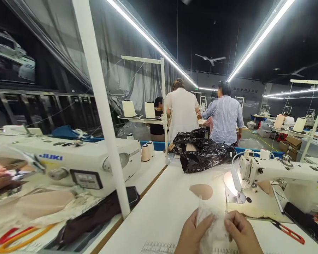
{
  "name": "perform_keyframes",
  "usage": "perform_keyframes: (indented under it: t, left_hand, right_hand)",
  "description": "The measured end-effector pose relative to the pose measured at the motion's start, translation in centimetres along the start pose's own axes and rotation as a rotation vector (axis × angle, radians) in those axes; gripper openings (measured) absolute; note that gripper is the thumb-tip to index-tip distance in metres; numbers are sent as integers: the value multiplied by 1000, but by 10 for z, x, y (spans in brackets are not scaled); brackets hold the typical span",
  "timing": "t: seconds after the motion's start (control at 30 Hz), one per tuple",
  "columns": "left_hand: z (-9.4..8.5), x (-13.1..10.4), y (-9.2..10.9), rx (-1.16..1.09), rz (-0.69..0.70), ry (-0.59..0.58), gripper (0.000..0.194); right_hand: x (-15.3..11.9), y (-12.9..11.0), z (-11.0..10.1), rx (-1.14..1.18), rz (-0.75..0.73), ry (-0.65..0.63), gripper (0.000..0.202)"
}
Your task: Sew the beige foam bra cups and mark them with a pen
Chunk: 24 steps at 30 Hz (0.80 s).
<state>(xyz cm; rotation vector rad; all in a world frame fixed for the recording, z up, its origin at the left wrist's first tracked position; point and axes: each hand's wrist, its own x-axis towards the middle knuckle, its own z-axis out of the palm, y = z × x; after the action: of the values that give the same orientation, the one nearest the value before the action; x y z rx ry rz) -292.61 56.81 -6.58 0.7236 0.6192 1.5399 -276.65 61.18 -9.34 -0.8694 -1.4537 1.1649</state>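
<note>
A sheer whitish piece of material [209, 225] hangs between my two hands over the white table. My left hand [194, 231] pinches its left side between thumb and fingers. At its right side, the fingers of my right hand [240, 229] are closed on it. Beyond them, a beige teardrop-shaped piece [204, 191] lies flat on the table [159, 208]. Just to the right stands a white sewing machine [270, 171] with its small lamp [236, 181] lit.
Red-handled snips [288, 231] lie at the right. Black plastic bags [206, 151] sit at the table's far end. A white post [103, 106] rises at the left, beside another sewing machine [69, 158]. Thread cones [128, 108] stand on a rack. Several people are farther back.
</note>
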Motion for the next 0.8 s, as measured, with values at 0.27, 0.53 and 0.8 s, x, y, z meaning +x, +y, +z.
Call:
perform_keyframes:
  t: [0.27, 0.53, 0.8]
  left_hand:
    - [-5, 7, -11, 545, 82, -26, 47]
    - [-21, 80, 52, 1671, 316, -10, 19]
    - [-24, 126, 29, 1799, 310, -85, 22]
  right_hand:
    - [0, -17, -3, -10, 54, 132, 49]
    - [29, -7, -28, -212, 128, 91, 43]
    - [30, 6, -30, -195, 100, 50, 43]
